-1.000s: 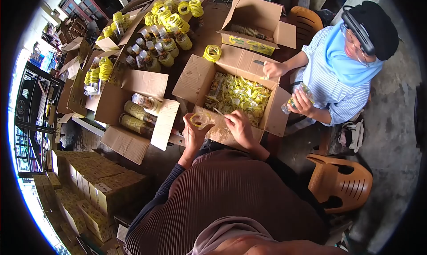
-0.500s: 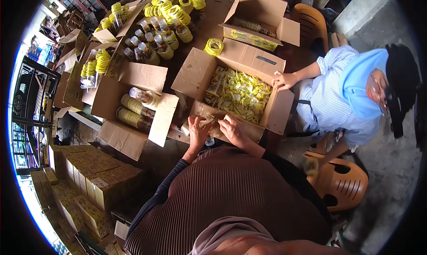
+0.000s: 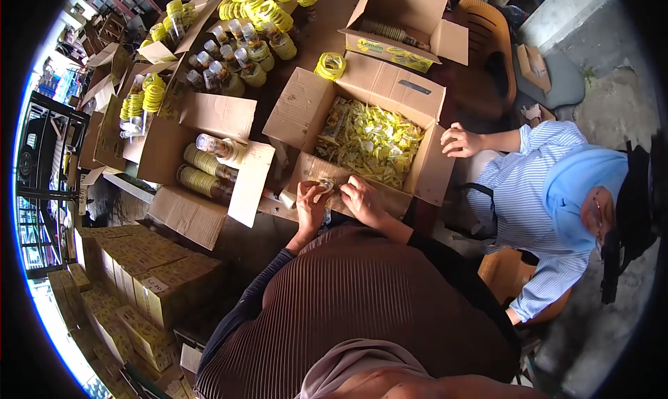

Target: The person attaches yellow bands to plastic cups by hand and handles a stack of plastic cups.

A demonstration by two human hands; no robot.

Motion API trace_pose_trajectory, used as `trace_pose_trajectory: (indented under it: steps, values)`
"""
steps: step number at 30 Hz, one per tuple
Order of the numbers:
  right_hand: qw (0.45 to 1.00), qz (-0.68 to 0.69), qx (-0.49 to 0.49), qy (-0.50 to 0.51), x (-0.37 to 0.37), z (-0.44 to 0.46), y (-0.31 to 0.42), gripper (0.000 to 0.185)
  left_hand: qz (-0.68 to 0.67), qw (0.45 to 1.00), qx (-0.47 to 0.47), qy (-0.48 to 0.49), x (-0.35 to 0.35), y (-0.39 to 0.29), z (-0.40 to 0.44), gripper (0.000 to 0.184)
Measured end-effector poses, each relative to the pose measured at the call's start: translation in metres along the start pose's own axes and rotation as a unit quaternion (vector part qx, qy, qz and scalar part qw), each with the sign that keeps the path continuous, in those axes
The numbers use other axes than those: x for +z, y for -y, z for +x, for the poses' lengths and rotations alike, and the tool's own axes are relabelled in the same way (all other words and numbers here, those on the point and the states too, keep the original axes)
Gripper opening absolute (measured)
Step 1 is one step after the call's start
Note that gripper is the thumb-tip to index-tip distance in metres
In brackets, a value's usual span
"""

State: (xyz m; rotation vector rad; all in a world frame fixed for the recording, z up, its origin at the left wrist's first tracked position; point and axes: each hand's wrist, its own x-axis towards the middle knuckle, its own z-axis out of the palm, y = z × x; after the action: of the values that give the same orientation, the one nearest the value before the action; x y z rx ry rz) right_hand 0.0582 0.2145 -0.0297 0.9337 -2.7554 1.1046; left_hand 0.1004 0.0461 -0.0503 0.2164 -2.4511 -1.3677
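Note:
Above the near flap of an open cardboard box [image 3: 286, 115], my two hands work close together. My left hand [image 3: 310, 204] is closed, its fingertips pinching a small pale, ring-like piece [image 3: 325, 185] too small to identify. Just right of it, my right hand [image 3: 362, 200] has its fingers curled and pressed together; whatever they hold is hidden. The box is filled with many small yellow-and-white wrapper-like pieces [image 3: 379, 141]. On its far left corner rests a yellow ring-shaped bundle [image 3: 330, 66].
To the left, an open box [image 3: 186, 218] holds stacked ring-wrapped jars. Clear-topped jars [image 3: 233, 61] and yellow ring bundles [image 3: 257, 9] stand farther back. A Lemon-printed box [image 3: 390, 53] is behind. At right, a co-worker [image 3: 536, 183] sits near an orange chair [image 3: 497, 274]. Cartons [image 3: 139, 267] are stacked lower left.
The co-worker's upper hand has come off the box's right side, and their body has leaned down and to the right. My hands stay together; a pale ring-like piece now shows at my left fingertips.

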Motion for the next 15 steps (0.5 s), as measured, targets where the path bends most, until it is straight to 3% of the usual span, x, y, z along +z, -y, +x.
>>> trace_pose_trajectory:
  steps: [5, 7, 10, 15]
  values:
    - [1.0, 0.017, 0.0, -0.02, 0.021, 0.001, -0.017, 0.012, -0.05, 0.999, -0.016, 0.015, -0.001, -0.006, -0.003, 0.018]
    - [0.995, 0.071, 0.061, -0.021, 0.019, 0.003, -0.017, 0.009, -0.032, 0.999, 0.017, 0.019, -0.002, -0.008, -0.002, 0.018]
    - [0.994, 0.067, 0.063, -0.061, 0.008, 0.0, -0.007, 0.007, -0.038, 0.999, -0.007, 0.015, -0.003, -0.005, -0.001, 0.018]
    - [0.996, 0.061, 0.045, -0.044, -0.004, -0.007, -0.001, 0.008, -0.025, 1.0, -0.002, 0.008, -0.002, 0.0, -0.002, 0.017]
